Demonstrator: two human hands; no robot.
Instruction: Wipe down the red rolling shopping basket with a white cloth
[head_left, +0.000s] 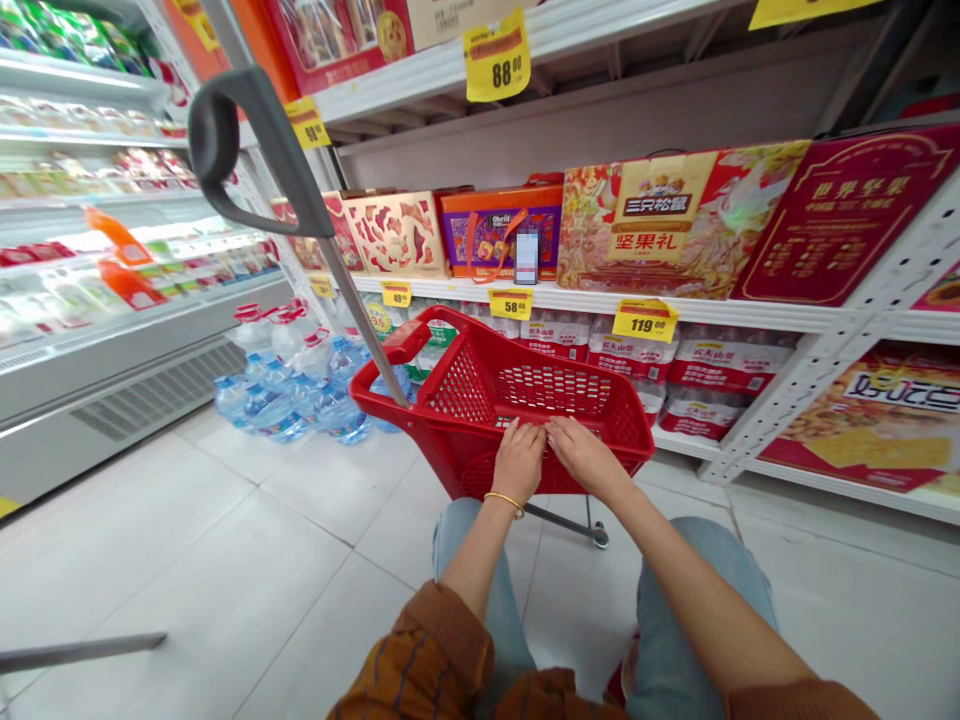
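Observation:
A red plastic shopping basket on wheels stands on the tiled floor in front of me. Both my hands rest on its near rim, side by side and touching. My left hand, with a gold bangle at the wrist, curls its fingers over the rim. My right hand also hooks its fingers over the rim next to it. The basket's grey pull handle rises on a metal pole up to the upper left. I cannot see anything inside the basket.
Gift boxes with yellow price tags line the shelf behind the basket, packs of bottled water below. Large water bottles stand on the floor at left beside a chilled display case. My knees in blue jeans are below the basket.

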